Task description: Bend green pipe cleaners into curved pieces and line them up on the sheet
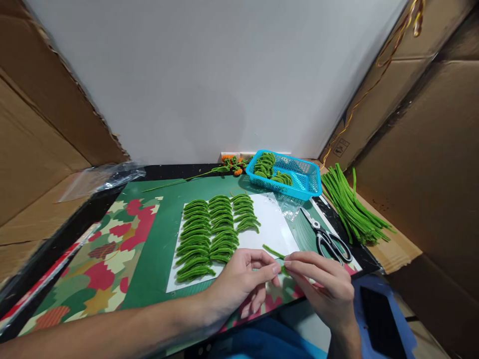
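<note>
My right hand pinches a short green fuzzy stem whose free end points up and left; a bit of green also shows below the fingertips. Close beside it, my left hand has its thumb and index finger together, and whatever they hold is too small to make out. Both hands are over the near edge of a white sheet. Curved green fuzzy pieces lie on this sheet in three columns, the right column shorter than the others.
A blue basket with green pieces stands at the back. Scissors lie right of the sheet, near a bundle of long green stems. Behind the sheet lies a stem with orange blossoms. Cardboard walls flank the table; a dark phone is lower right.
</note>
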The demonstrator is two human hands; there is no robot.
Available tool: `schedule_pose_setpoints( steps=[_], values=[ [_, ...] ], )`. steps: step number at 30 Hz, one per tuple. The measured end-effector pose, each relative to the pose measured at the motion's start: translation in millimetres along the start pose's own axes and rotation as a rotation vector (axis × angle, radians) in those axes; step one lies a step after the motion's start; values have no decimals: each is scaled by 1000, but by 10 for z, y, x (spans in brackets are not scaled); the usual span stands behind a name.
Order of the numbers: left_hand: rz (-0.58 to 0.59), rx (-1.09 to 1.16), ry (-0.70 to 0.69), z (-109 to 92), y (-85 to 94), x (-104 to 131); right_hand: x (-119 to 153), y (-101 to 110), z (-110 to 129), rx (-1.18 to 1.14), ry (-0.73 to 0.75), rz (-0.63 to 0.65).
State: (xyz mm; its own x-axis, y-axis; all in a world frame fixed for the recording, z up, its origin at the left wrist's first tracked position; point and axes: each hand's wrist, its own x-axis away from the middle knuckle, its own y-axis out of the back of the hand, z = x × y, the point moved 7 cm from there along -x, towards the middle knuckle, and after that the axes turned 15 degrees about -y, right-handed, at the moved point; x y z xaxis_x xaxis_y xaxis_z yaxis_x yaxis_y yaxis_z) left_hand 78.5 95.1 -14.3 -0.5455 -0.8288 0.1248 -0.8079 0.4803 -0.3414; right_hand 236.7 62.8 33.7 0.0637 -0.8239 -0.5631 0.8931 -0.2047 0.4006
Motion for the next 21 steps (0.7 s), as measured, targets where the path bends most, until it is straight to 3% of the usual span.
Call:
schedule_pose_setpoints(
  steps=[5,11,16,19,21],
  values=[
    [-37,-4,26,-152,34,-39,-19,-14,16,72,48,-29],
    [13,-48,6,-162,120,-95,-19,-108,20,124,34,-41],
    [67,-44,-34,-243,90,-106,-1,-193,38,66,13,-45],
    [111,-144,-84,-329,54,-94,-16,-223,39,-57,-72,-35],
    [109,-334,-225,-447,78,-82,-31,-229,30,-162,-174,-46]
  ],
)
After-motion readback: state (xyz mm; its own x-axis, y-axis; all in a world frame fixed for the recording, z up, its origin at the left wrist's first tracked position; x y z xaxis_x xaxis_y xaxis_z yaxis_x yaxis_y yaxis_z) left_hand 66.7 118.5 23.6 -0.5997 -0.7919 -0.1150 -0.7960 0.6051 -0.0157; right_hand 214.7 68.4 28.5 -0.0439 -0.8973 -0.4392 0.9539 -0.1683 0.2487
